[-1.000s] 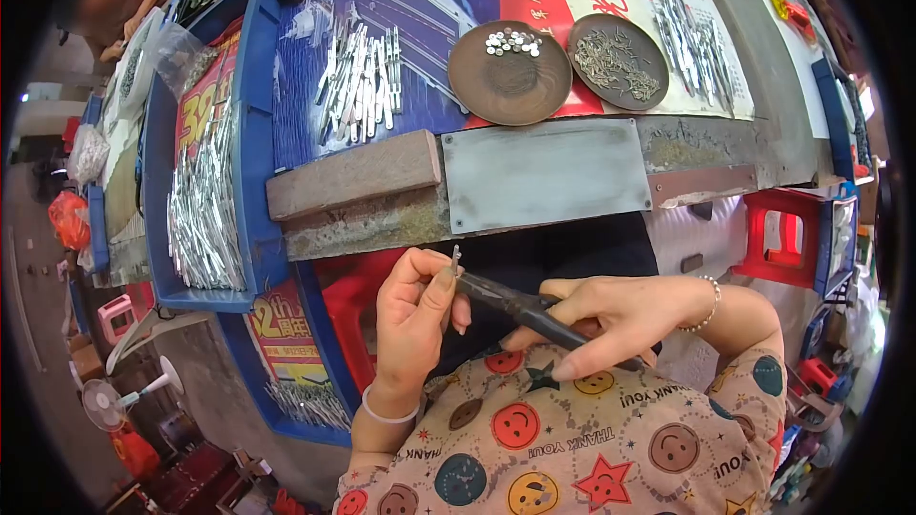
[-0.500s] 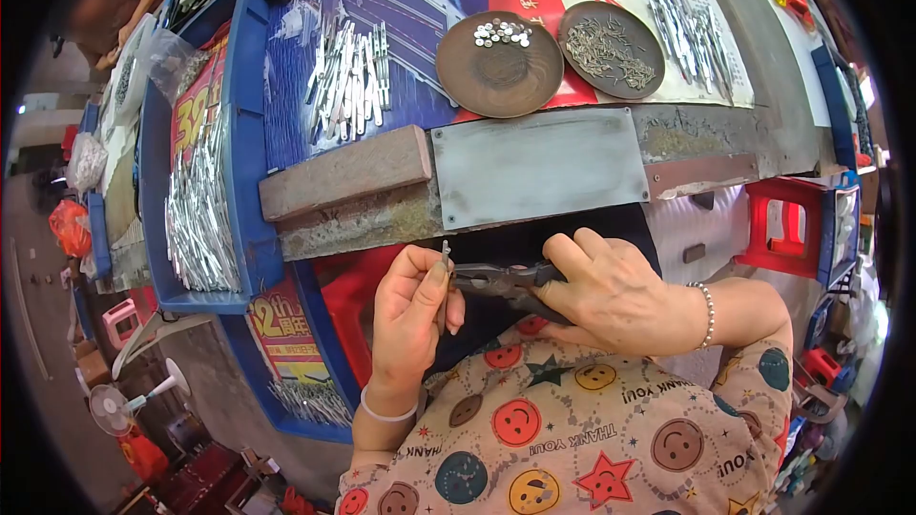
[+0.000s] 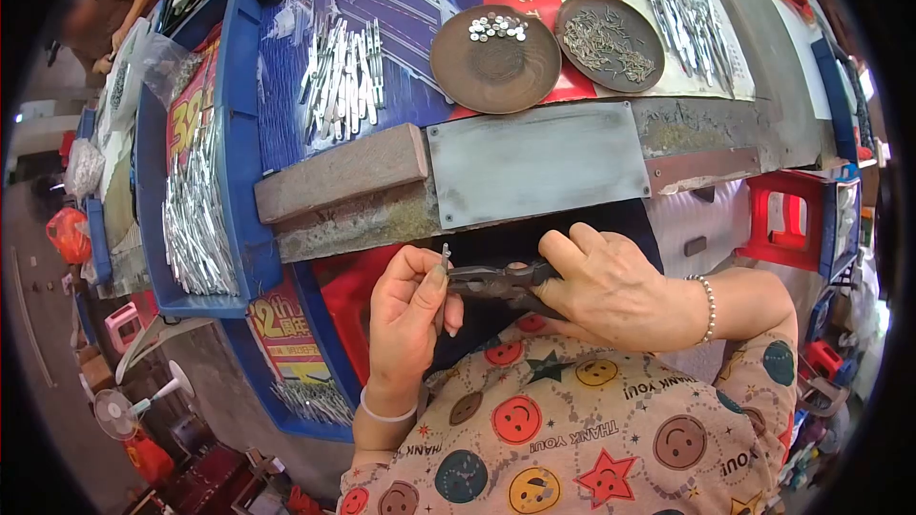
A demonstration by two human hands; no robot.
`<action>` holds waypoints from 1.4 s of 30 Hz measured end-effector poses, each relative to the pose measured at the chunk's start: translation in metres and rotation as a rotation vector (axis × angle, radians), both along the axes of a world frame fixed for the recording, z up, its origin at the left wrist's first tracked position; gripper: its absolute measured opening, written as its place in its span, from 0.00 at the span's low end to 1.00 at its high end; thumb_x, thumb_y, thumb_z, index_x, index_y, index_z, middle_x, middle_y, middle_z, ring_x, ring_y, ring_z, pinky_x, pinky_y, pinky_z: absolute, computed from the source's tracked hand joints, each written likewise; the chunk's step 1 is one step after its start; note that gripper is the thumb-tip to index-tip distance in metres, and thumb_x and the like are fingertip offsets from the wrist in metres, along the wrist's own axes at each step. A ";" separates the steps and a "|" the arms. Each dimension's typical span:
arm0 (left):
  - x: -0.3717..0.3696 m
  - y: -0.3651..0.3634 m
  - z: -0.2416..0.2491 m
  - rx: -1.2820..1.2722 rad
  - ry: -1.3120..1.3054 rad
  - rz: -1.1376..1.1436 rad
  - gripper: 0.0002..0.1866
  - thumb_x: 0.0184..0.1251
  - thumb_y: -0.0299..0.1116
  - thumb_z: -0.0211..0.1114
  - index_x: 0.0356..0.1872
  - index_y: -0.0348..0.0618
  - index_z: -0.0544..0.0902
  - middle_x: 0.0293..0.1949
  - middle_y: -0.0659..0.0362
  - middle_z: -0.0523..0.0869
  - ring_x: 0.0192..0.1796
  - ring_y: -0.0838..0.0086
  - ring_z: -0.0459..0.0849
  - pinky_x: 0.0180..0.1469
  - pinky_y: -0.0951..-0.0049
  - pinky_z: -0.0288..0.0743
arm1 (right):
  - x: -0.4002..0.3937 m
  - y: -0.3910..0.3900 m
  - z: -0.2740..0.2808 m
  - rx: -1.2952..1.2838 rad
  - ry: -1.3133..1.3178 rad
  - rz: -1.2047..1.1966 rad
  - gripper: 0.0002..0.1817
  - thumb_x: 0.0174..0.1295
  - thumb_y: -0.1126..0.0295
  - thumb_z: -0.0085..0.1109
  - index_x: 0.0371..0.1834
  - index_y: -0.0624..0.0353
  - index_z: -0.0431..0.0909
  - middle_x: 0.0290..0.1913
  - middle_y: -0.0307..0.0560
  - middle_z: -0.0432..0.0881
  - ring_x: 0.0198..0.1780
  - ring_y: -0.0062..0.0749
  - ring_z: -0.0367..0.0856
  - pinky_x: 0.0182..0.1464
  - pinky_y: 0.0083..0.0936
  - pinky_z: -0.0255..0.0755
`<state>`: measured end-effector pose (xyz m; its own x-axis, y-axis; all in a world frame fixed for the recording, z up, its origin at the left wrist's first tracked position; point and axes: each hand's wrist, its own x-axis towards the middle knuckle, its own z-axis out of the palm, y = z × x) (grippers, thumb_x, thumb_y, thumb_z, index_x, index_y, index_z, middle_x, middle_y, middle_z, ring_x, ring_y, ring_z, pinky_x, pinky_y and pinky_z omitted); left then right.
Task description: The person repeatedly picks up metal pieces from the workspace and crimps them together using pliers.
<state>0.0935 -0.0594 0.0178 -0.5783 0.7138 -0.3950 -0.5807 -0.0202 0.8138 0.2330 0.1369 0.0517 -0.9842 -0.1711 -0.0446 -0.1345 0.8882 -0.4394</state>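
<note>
My left hand [image 3: 408, 310] pinches a small metal piece [image 3: 446, 253] between thumb and fingers, its tip poking up above them. My right hand [image 3: 606, 286] is wrapped round dark pliers [image 3: 496, 278], whose jaws reach left to the piece at my left fingertips. Whether the jaws grip it is too small to tell. Both hands are in front of the bench edge, below a grey metal plate [image 3: 539, 162]. Behind the plate, a brown dish [image 3: 496, 81] holds small round discs [image 3: 497, 27], and another dish [image 3: 611, 83] holds many small pins [image 3: 601, 41].
Metal strips [image 3: 345, 76] lie left of the dishes, more strips [image 3: 689, 33] at the right. A blue tray [image 3: 250, 143] of strips stands left, beside a wooden block [image 3: 343, 172]. A red stool [image 3: 787, 219] is at the right; another person [image 3: 105, 14] is at the far left.
The bench and its contents appear slightly shifted left and up in the view. The pliers have tilted slightly; both hands keep their hold.
</note>
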 end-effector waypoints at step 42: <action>0.004 -0.007 -0.019 -0.033 0.120 0.028 0.06 0.77 0.31 0.58 0.41 0.38 0.75 0.29 0.62 0.78 0.25 0.82 0.76 0.26 0.82 0.69 | -0.011 0.001 0.000 -0.654 -0.576 -0.011 0.16 0.53 0.61 0.67 0.31 0.67 0.82 0.37 0.56 0.70 0.35 0.44 0.79 0.33 0.37 0.73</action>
<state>0.0978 -0.0661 -0.0008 -0.6421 0.6847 -0.3448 -0.4786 -0.0067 0.8780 0.2219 0.1380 0.0520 -0.8406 -0.3266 -0.4320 0.2730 0.4334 -0.8589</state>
